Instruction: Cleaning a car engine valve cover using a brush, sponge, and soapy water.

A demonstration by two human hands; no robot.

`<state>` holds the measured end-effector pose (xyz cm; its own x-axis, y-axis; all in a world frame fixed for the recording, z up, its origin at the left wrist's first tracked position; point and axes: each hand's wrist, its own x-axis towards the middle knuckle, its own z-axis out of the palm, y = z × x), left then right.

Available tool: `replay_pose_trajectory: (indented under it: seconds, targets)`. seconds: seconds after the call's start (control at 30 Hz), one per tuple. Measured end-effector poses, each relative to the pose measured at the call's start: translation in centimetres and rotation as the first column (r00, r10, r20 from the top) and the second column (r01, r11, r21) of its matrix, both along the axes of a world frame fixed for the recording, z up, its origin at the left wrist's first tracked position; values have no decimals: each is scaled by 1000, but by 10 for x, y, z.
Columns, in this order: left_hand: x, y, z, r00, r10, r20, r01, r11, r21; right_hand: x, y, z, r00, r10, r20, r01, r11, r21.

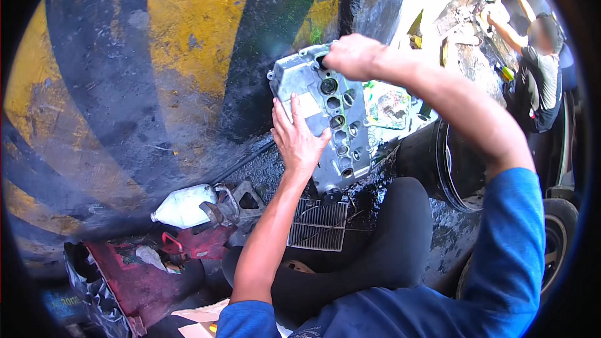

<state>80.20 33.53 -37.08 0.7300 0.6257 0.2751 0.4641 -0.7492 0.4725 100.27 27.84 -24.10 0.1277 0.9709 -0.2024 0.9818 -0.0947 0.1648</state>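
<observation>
A grey metal engine valve cover (347, 103), with a row of round holes and a black cap at its lower end, stands tilted near the painted wall. My left hand (298, 138) lies on its face with the fingers spread, over the edge of a pale label. At the cover's upper end, my right hand (350, 57) is closed by a dark hole; whether it grips the rim or something small is hidden. Below the cover lies a pleated air filter (317, 225) on the dark, wet ground.
Yellow and black stripes mark the wall (197, 23). A black bucket (422, 164) lies at the right. White plastic bottle (185, 205), metal bracket (246, 199) and red toolbox (145, 286) are at lower left. A co-worker (540, 70) is at the upper right, near a wheel (558, 234).
</observation>
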Motion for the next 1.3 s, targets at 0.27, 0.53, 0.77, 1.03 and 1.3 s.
replay_pose_trajectory:
  seconds: [0.27,0.53,0.77,1.03,1.3]
  targets:
    - [-4,3,-1,1000,11,-16,-12,999,-30,-11,9,18,987,114,110,-99,987,-130]
    - [-6,4,0,1000,3,17,-3,1000,-7,-3,-7,13,999,-13,-50,11,999,-40]
    - [-7,9,-7,999,-23,40,22,999,25,7,-21,-32,822,-109,-558,283,930,236]
    - [-1,-2,-4,997,-38,71,42,997,-61,-4,-23,-30,950,-73,-305,175,930,323]
    - [1,-3,-8,995,-75,66,76,997,-18,-9,-28,-32,929,-131,-347,239,926,291]
